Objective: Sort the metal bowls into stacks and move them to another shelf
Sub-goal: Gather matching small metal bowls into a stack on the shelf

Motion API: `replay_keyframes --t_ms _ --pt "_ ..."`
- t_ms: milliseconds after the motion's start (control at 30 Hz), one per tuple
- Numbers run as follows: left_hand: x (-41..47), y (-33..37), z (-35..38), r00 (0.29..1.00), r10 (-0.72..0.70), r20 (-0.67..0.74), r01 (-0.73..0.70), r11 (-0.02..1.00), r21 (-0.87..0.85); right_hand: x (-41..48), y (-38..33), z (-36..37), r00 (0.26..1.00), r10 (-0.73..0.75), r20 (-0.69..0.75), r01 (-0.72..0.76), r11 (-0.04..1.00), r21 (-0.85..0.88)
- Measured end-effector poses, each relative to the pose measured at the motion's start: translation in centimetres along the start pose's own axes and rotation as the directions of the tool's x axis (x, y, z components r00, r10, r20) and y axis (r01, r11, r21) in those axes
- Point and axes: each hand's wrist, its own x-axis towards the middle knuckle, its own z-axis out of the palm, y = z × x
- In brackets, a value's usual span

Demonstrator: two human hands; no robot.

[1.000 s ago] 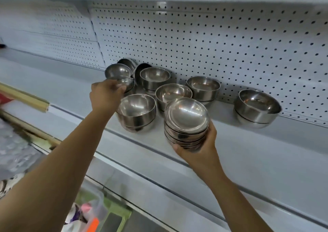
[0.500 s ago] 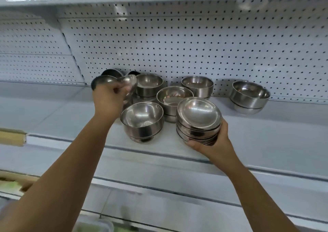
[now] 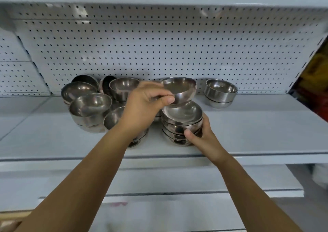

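L hand (image 3: pixel 142 105) w/ bowl (image 3: pixel 179 89) over stack (image 3: pixel 182 123)

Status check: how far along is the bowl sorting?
Done: a nested stack of bowls, gripped by the right hand, and a two-bowl stack at the far right of the shelf. In hand: the left hand pinches a single bowl by its rim just above the nested stack. Left: the loose bowls clustered at the left need stacking, and no stack shows on another shelf yet.
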Motion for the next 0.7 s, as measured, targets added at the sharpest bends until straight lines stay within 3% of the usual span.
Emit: replay_keyframes --t_ms 133,367,700 --pt "-0.3 -1.1 2.1 0.992 0.028 0.124 -0.031 0.999 0.018 0.1 0.2 -0.1 1.0 0.019 -0.021 -0.019 1.0 -0.007" --pt "-0.7 -2.5 2.7 0.979 0.087 0.185 -0.106 0.99 0.092 0.3 0.6 -0.3 0.999 0.045 -0.022 -0.044 0.999 0.012" --pt "-1.4 -2.2 1.6 0.938 -0.214 0.272 0.175 0.972 0.159 0.4 0.5 -0.2 1.0 -0.008 -0.006 0.008 1.0 0.029"
